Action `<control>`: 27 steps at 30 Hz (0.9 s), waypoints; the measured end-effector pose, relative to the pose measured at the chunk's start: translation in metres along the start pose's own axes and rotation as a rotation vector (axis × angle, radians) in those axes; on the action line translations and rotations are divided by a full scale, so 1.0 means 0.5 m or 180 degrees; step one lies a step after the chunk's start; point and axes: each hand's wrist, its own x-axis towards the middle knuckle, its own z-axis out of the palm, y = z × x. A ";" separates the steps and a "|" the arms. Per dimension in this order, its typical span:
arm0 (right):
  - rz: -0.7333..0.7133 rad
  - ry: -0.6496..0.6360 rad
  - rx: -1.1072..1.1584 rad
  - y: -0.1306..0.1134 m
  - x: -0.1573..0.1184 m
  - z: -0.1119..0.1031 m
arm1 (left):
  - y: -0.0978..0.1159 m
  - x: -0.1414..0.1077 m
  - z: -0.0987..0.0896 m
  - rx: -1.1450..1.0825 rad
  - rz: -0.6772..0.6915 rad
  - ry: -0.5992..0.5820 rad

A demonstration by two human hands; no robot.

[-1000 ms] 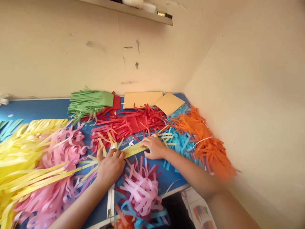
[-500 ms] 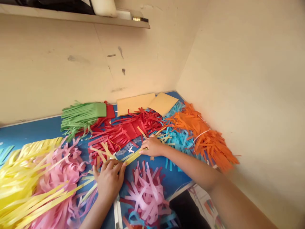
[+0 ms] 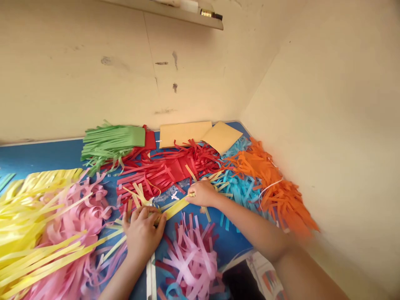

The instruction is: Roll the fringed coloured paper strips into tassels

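Observation:
A yellow fringed paper strip stretches between my two hands, low over the blue table, with loose strips sticking out at both ends. My left hand has curled fingers and its thumb on the near end. In a pinch, my right hand grips the far end. Red fringed paper lies just behind both hands. A pink paper tassel sits in front of them, and blue fringed paper is beside my right wrist. My left fingers partly hide the strip.
Yellow fringe and pink fringe cover the left side. Green fringed paper, tan paper sheets and orange fringe lie along the back and right, close to the walls. A shelf juts out above.
The view has shifted, so the shelf sits higher and farther right. Both hands keep their hold on the yellow strip, with little movement between them.

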 end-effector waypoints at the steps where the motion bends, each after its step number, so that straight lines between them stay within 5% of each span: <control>1: 0.0024 -0.0006 -0.0014 -0.001 0.001 0.001 | 0.000 0.000 0.001 0.0025 0.0005 0.0010; 12: 0.0278 0.0234 -0.0187 -0.013 -0.008 -0.007 | 0.009 -0.001 0.005 0.0430 0.0128 0.0433; 19: -0.1776 0.0582 -0.0859 -0.008 -0.047 0.007 | 0.023 0.022 -0.039 0.0444 0.1104 0.0192; 27: -0.1856 0.0383 -0.1131 -0.021 0.005 0.005 | 0.041 0.054 -0.040 0.0514 0.1148 0.0126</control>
